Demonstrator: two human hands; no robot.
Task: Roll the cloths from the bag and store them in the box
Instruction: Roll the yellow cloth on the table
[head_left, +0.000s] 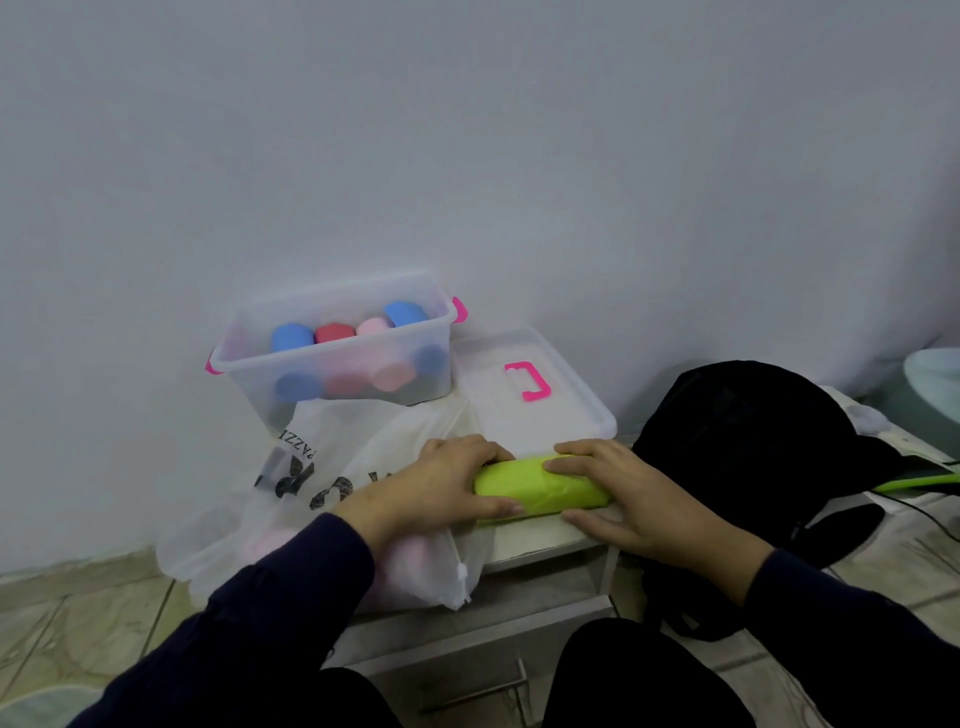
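Green cloth (540, 491) rolled, lying on desk (535, 540) edge under my left hand (447, 486) and right hand (618, 493), fingers curled round each end. Risk: loosen grip lifting toward box (332, 358), roll unwinds or slips off edge.

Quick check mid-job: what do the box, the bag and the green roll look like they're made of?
Box: likely translucent matte plastic; the rolls inside show blurred through its wall. Bag: thin whitish film or light fabric, crumpled, with pink shapes showing faintly through. Green roll: soft cloth, smooth and matte, dented slightly under the fingers.
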